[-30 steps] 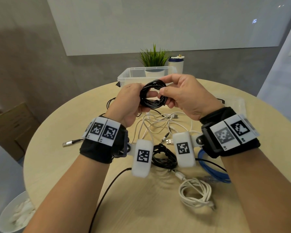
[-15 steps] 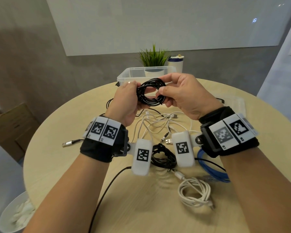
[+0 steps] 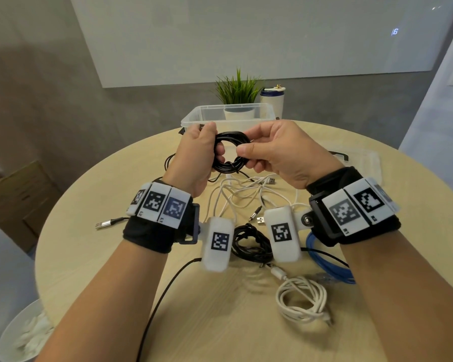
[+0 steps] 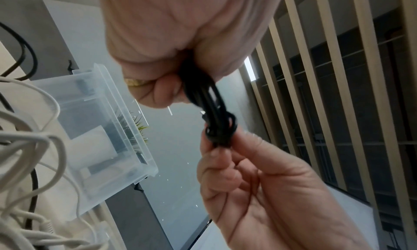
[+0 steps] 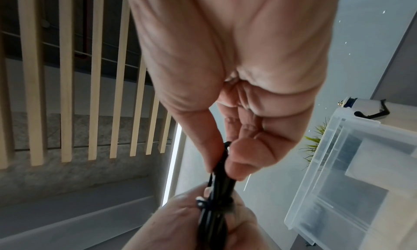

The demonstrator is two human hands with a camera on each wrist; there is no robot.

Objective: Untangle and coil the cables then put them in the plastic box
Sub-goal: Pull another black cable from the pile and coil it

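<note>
A small coil of black cable (image 3: pixel 230 150) is held up between both hands above the round table. My left hand (image 3: pixel 198 155) grips its left side with curled fingers; my right hand (image 3: pixel 272 150) pinches its right side between thumb and forefinger. In the left wrist view the black cable (image 4: pixel 212 111) runs from my left hand to the right hand's fingertips (image 4: pixel 228 146). The right wrist view shows the same black cable (image 5: pixel 220 182) pinched. The clear plastic box (image 3: pixel 194 118) stands just beyond the hands.
Loose white cables (image 3: pixel 241 189) lie tangled mid-table. Nearer me are a black bundle (image 3: pixel 249 244), a coiled white cable (image 3: pixel 301 299) and a blue cable (image 3: pixel 324 265). A clear lid (image 3: pixel 364 160) lies right; a potted plant (image 3: pixel 237 90) and a bottle (image 3: pixel 272 99) stand behind the box.
Both hands have moved the black coil slightly forward and up toward the box. The left hand's grip has shifted round the coil's left side.
</note>
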